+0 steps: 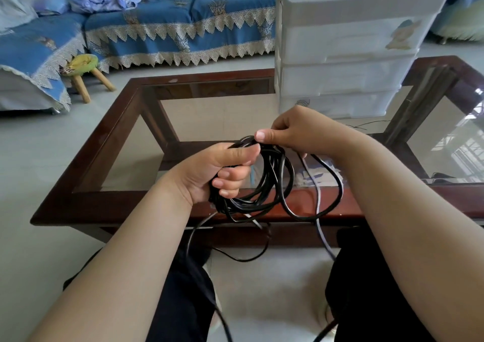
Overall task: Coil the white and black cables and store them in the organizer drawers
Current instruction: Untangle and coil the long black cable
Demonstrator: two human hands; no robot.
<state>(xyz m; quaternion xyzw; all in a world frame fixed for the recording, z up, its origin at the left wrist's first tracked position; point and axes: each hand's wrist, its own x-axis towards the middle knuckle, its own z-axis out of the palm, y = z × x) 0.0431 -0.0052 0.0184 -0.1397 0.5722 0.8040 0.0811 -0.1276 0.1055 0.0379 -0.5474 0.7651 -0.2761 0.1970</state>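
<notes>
step: coiling black cable [272, 184], held above worktop [110, 205] near edge | left hand [220, 174] fisted round loop bundle | right hand [296, 132] pinching top strand | white cable [318, 197] hangs beside | next: likely wind loose tail, then organizer drawers [340, 79]

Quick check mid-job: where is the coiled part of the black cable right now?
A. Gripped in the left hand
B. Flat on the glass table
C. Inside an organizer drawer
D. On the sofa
A: the left hand is closed around the black cable loops, above the table's near edge.
</notes>
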